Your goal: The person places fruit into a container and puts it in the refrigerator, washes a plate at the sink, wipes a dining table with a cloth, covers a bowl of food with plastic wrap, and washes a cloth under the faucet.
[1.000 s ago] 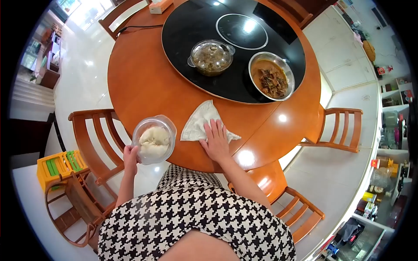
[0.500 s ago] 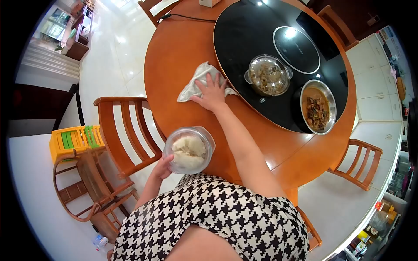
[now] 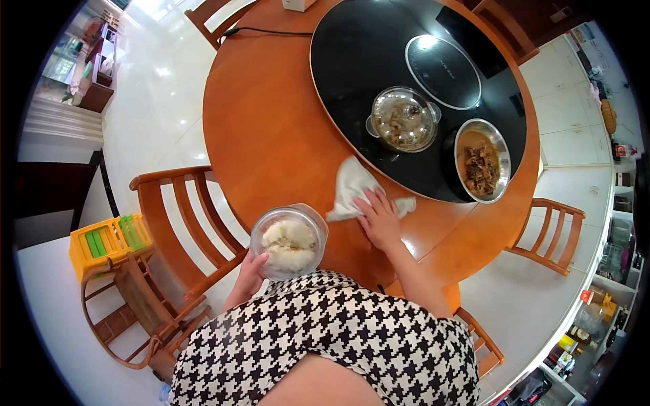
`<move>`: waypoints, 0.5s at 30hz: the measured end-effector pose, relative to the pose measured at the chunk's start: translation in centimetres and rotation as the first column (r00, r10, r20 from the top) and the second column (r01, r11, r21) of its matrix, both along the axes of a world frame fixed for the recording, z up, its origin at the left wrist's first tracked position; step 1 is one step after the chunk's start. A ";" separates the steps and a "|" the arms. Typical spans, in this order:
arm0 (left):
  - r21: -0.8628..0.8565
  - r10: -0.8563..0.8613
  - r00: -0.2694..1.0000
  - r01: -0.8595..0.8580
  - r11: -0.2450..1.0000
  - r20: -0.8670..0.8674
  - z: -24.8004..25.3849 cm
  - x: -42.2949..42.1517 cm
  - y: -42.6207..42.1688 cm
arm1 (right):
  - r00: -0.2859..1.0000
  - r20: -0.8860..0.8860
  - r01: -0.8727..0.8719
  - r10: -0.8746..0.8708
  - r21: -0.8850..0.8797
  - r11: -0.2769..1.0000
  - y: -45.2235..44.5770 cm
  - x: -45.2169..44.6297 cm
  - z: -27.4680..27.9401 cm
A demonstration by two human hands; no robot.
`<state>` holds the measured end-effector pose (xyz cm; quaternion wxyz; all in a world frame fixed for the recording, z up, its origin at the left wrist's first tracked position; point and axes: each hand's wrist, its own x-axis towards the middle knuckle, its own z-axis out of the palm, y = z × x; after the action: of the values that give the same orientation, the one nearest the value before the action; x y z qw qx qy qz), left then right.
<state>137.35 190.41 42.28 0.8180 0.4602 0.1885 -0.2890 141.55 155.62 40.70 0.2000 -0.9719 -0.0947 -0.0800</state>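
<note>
On the left, my left hand (image 3: pixel 251 272) grips the side of a round clear glass bowl (image 3: pixel 319 223) close to my body. White food (image 3: pixel 290 252) with a brownish patch fills much of it; I cannot make out its kind. My right hand (image 3: pixel 380 222) presses a crumpled white cloth (image 3: pixel 352 185) onto the wooden table (image 3: pixel 267 115), fingers close together over the fabric. The cloth lies near the edge of the black round turntable (image 3: pixel 338 101), its ends spreading out on both sides of the hand.
A lidded glass pot (image 3: pixel 405 120) and a metal pan (image 3: pixel 502 152) of brown cooked food stand on the turntable. A black cable (image 3: pixel 271 30) crosses the table's far left. Wooden chairs (image 3: pixel 188 223) surround the table, with a yellow plastic crate (image 3: pixel 88 252) farther left.
My right hand has slid the white cloth toward me and to the right across the tabletop. My left hand still holds the glass bowl in much the same place. The view has shifted slightly.
</note>
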 end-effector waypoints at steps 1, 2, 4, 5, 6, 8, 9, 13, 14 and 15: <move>0.018 -0.019 1.000 0.019 1.000 -0.004 0.7 0.3 -0.3 | 0.995 -0.067 0.079 -0.071 0.109 0.991 -0.5 -1.0 -0.2; 0.044 -0.021 1.000 0.021 0.999 0.008 0.7 0.5 -0.5 | 0.981 -0.140 0.162 -0.134 0.214 0.963 -0.9 -1.9 -0.7; 0.101 -0.031 0.999 0.027 0.995 0.038 0.6 1.1 -0.9 | 0.928 -0.332 0.330 -0.170 0.518 0.789 -0.3 -2.7 -2.5; 0.087 -0.046 0.994 0.037 0.995 0.100 0.3 1.6 -1.3 | 0.893 -0.435 0.411 -0.118 0.679 0.608 1.5 -2.6 -3.4; 0.090 -0.066 0.993 0.057 0.994 0.098 -0.1 2.1 -1.6 | 0.878 -0.478 0.412 -0.001 0.757 0.507 3.3 -2.5 -3.4; 0.098 -0.103 0.991 0.094 0.991 0.090 -0.5 3.0 -2.2 | 0.874 -0.472 0.340 0.115 0.764 0.549 6.4 -1.9 -1.4; 0.129 -0.124 0.988 0.111 0.985 0.093 0.2 3.4 -2.8 | 0.878 -0.455 0.316 0.147 0.783 0.537 6.5 -1.7 -0.9; 0.105 -0.132 0.981 0.118 0.987 0.139 1.0 4.6 -2.7 | 0.917 -0.366 0.196 0.159 0.760 0.620 6.5 0.0 1.0; 0.035 -0.120 0.982 0.117 0.993 0.148 1.1 5.0 -2.6 | 0.932 -0.326 0.172 0.157 0.782 0.598 6.5 0.7 1.4; -0.034 -0.107 0.982 0.113 0.993 0.156 1.2 5.6 -2.3 | 0.947 -0.283 0.145 0.156 0.804 0.576 6.7 1.6 1.9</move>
<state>142.96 188.09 43.50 0.8226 0.4731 0.0929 -0.3014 143.16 162.34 42.64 0.6377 -0.7687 -0.0160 0.0461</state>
